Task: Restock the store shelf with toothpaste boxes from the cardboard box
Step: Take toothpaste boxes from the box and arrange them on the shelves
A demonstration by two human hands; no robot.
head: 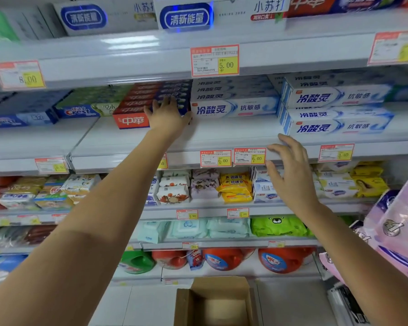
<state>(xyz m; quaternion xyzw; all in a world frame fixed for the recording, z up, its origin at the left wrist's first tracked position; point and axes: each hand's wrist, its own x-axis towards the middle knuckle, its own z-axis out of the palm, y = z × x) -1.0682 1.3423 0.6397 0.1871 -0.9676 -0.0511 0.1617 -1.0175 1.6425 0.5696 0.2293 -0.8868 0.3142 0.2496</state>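
Left hand [166, 116], fingers spread flat, presses the red toothpaste boxes [131, 120]; push squarely for a flush stack. Right hand [290, 177] wide, empty.

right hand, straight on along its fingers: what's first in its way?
The right hand would probably meet the left end of the lower white-and-blue toothpaste box in the right stack, just beyond its fingertips. Depth is unclear, so the shelf lip may come first.
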